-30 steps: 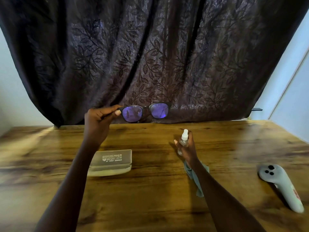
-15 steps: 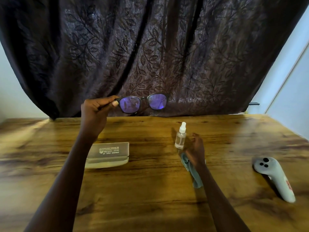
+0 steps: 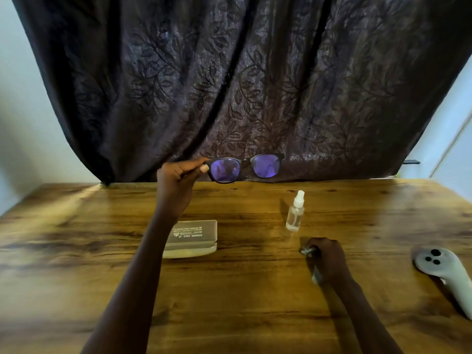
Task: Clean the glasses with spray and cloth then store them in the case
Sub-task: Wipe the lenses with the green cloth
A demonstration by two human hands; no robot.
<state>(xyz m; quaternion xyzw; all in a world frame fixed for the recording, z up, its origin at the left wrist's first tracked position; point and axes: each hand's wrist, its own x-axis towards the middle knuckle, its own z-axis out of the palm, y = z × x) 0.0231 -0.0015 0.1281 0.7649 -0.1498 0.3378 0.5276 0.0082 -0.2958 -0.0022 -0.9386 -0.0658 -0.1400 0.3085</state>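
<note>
Black-framed glasses with purple-glinting lenses (image 3: 245, 169) are up at 12 o'clock, with the left hand (image 3: 176, 182) pinching the frame corner. Right hand (image 3: 328, 259) is curled round a pale cloth (image 3: 307, 251) at 4 o'clock. Clear white-capped spray bottle (image 3: 295, 213) stands upright on the wooden table (image 3: 76, 238), with the shut beige plastic case (image 3: 191, 237) at its 8 o'clock.

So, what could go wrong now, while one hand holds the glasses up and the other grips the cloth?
The left hand holds the glasses by one end only, in the air; a loose grip could let them tilt or drop.
The spray bottle stands upright just beyond the right hand; lifting the cloth carelessly could knock it over.
The case is shut, so storing needs a free hand.
</note>
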